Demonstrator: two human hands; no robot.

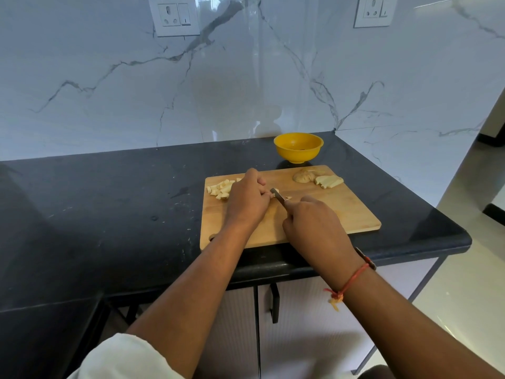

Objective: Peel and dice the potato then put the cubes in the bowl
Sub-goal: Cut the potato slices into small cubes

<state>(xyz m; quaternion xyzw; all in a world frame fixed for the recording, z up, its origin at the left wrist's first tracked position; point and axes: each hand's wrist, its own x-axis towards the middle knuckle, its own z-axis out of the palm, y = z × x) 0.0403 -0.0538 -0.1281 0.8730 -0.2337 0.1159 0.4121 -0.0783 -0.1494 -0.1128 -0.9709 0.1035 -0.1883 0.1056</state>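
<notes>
Gripping the knife point(278, 197) by its handle, the right hand point(314, 227) holds the blade against a potato piece point(276, 190) that the left hand point(247, 199) pinches with curled fingers. Cut cubes point(220, 189) lie on the cutting board point(341, 212) at its left (uncut slices point(328, 181) far right). The yellow bowl point(298, 152) stands just beyond.
</notes>
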